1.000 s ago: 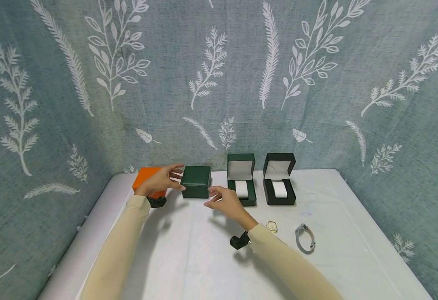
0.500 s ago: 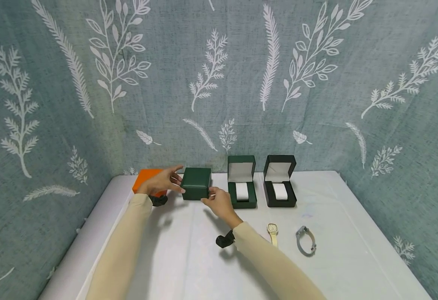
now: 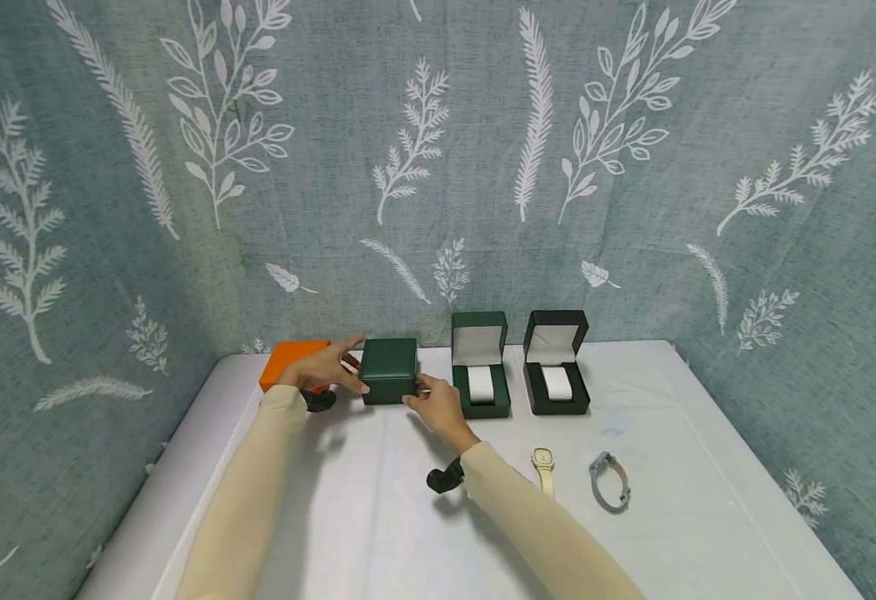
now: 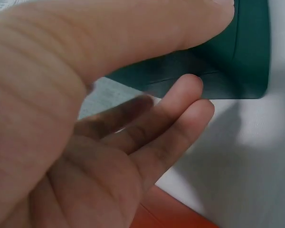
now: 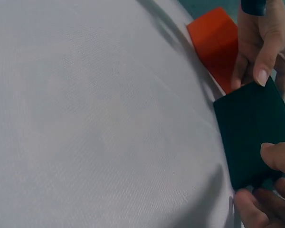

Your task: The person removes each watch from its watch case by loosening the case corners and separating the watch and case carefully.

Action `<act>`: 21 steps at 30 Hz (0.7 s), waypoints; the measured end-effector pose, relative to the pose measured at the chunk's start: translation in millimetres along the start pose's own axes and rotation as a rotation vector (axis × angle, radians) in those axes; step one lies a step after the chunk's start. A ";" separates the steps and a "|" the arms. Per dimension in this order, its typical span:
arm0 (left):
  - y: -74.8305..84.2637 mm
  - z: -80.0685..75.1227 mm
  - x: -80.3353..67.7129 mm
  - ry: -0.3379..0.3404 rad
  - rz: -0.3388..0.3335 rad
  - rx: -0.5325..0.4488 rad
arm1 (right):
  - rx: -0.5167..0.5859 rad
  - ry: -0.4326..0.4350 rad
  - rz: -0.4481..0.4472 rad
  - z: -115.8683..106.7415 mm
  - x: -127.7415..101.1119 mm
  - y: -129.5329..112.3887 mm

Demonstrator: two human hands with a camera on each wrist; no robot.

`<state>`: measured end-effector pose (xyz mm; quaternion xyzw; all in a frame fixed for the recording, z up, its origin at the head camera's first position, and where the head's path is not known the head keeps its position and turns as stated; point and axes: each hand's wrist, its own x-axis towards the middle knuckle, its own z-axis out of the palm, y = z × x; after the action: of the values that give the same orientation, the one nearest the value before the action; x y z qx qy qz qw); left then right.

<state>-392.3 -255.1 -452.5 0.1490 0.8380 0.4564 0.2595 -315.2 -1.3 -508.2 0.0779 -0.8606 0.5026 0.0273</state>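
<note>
A closed green watch box point(image 3: 388, 364) sits near the back of the table. At its left side is my left hand point(image 3: 325, 367), the thumb point(image 4: 180, 28) reaching over the box and the other fingers loosely extended. My right hand point(image 3: 441, 408) holds the box's front right corner, thumb point(image 5: 278, 156) on the front face and fingers bent at the side. To the right stand an open green watch box point(image 3: 481, 387) and an open black watch box point(image 3: 558, 385), each with a white cushion. A gold watch point(image 3: 543, 467) and a grey watch point(image 3: 610, 483) lie in front of them.
Partly behind my left hand is an orange box point(image 3: 287, 358), close to the green one. A patterned grey-green curtain point(image 3: 438, 167) hangs along the back and sides of the white-covered table point(image 3: 362, 517).
My right hand has moved slightly left, bringing its fingers to the green box's right side. More of the gold watch's strap shows beside the sleeve. The left hand has barely moved.
</note>
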 end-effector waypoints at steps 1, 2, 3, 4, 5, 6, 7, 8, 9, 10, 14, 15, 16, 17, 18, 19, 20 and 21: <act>-0.7 -0.5 0.5 0.000 -0.001 0.011 | 0.003 0.002 -0.001 0.1 0.2 0.6; -1.2 -1.1 1.1 -0.001 -0.006 0.018 | 0.006 0.005 -0.004 0.3 0.6 1.1; -1.7 -1.7 1.8 -0.006 -0.011 0.020 | 0.011 0.009 -0.004 0.4 1.0 1.6; -2.1 -2.5 2.6 -0.013 -0.016 0.022 | 0.013 0.015 -0.008 0.5 1.5 2.2; -2.4 -3.1 3.3 -0.019 -0.019 0.023 | 0.016 0.019 -0.008 0.7 1.8 2.6; -2.7 -3.7 4.0 -0.027 -0.019 0.021 | 0.020 0.021 -0.005 1.1 1.9 2.7; -3.0 -4.3 4.8 -0.035 -0.024 0.013 | 0.024 0.023 -0.006 1.1 2.2 3.2; -3.3 -4.8 5.2 -0.049 -0.028 -0.008 | 0.027 0.024 -0.004 1.5 2.6 3.6; -3.9 -5.2 5.7 -0.069 -0.029 -0.038 | 0.028 0.024 -0.001 1.8 2.7 3.9; -4.5 -5.6 5.8 -0.081 -0.031 -0.055 | 0.030 0.022 0.003 2.2 2.8 4.1; -5.4 -5.8 3.7 -0.107 -0.036 -0.096 | 0.038 0.017 0.014 3.9 2.8 5.2; -4.9 -5.5 3.1 -0.105 -0.037 -0.086 | 0.036 0.019 0.011 4.0 2.9 5.4; -4.5 -5.2 2.7 -0.097 -0.041 -0.064 | 0.035 0.022 0.011 4.0 3.1 5.7; -3.5 -4.8 2.5 -0.095 -0.046 -0.047 | 0.037 0.025 0.010 4.0 3.1 6.0; -2.5 -4.2 3.0 -0.097 -0.047 -0.037 | 0.033 0.028 0.009 3.8 3.3 6.2; -1.5 -3.5 3.7 -0.098 -0.049 -0.024 | 0.028 0.032 0.008 3.6 3.5 6.4; -0.7 -2.8 4.5 -0.100 -0.047 -0.013 | 0.022 0.040 0.005 3.5 3.5 6.8; -0.3 -2.2 5.5 -0.100 -0.049 -0.006 | 0.017 0.048 0.002 3.3 3.6 7.3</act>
<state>-398.1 -254.2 -453.4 0.1502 0.8261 0.4442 0.3126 -319.8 -1.0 -515.6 0.0654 -0.8555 0.5115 0.0466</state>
